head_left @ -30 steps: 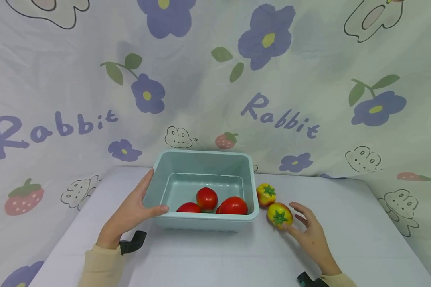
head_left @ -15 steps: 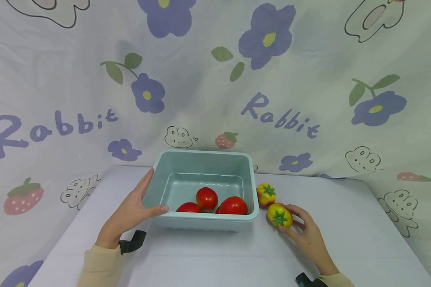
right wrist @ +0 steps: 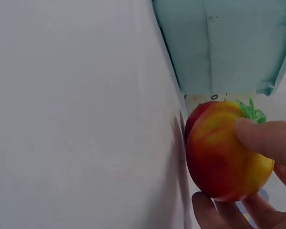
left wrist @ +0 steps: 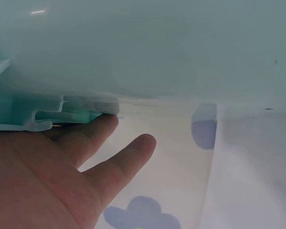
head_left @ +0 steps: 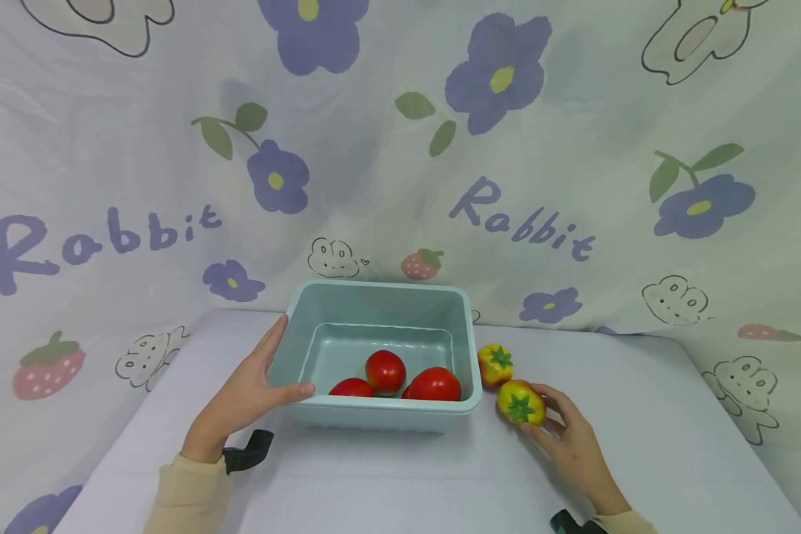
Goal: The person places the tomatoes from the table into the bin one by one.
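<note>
A light-blue plastic bin (head_left: 380, 417) stands on the table with several round red fruits (head_left: 385, 371) in it, like tomatoes. My left hand (head_left: 243, 393) holds the bin's front left corner, thumb over the front rim and fingers along the left side. In the left wrist view two fingers (left wrist: 126, 167) extend below the rim. My right hand (head_left: 569, 441) grips a yellow-and-red fruit (head_left: 521, 403) with a green star-shaped calyx, right of the bin. The right wrist view shows the thumb on its side and curled fingers opposite. A similar fruit (head_left: 495, 363) lies behind it, close to the bin.
The white-covered table (head_left: 400, 489) reaches back to a hanging cloth (head_left: 374, 148) printed with flowers and rabbits, close behind the bin. Dark wrist straps (head_left: 248, 451) sit on both forearms at the sleeve cuffs.
My right hand's fingers have closed in on the nearer yellow-and-red fruit, from apart to gripping it. The left hand, bin and red fruits stay put.
</note>
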### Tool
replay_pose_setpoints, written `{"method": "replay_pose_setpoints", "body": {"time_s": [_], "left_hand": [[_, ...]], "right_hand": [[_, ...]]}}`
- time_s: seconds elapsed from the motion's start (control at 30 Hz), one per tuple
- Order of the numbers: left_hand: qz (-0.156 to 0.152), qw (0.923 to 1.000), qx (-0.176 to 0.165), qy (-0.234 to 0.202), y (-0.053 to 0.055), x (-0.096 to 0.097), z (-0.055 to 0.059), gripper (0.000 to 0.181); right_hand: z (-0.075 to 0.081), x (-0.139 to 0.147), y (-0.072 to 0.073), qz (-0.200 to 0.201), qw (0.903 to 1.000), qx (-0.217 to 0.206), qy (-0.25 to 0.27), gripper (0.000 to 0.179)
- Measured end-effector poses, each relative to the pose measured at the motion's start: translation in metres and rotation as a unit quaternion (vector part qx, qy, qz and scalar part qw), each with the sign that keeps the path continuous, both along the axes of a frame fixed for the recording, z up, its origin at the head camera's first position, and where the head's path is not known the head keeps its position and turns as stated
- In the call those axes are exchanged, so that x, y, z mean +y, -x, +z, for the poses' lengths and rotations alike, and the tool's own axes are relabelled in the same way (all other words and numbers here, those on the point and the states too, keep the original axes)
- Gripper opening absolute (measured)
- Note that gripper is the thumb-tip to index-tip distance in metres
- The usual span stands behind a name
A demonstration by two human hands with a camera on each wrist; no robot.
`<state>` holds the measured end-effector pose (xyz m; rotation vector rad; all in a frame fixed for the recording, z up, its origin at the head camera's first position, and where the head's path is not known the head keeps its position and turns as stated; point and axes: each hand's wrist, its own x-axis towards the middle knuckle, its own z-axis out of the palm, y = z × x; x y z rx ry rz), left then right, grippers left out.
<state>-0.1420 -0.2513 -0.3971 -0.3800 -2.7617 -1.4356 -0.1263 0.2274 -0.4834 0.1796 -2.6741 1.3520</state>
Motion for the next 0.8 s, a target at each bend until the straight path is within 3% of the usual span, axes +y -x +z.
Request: {"method": "replay_pose_setpoints", "body": {"time_s": [0.4,0.8], "left_hand": [[0.002,1.0,-0.001,0.004,0.001,0.0,-0.001,0.115],[0.001,1.0,0.001,0.005,0.0,0.0,0.0,0.115]], "right_hand": [[0.007,0.013,-0.003,0.01,0.9987,0.039,0.033,0.066],[0.024,0.007,-0.006,0.015,0.9957,0.068,0.061,0.064]]}}
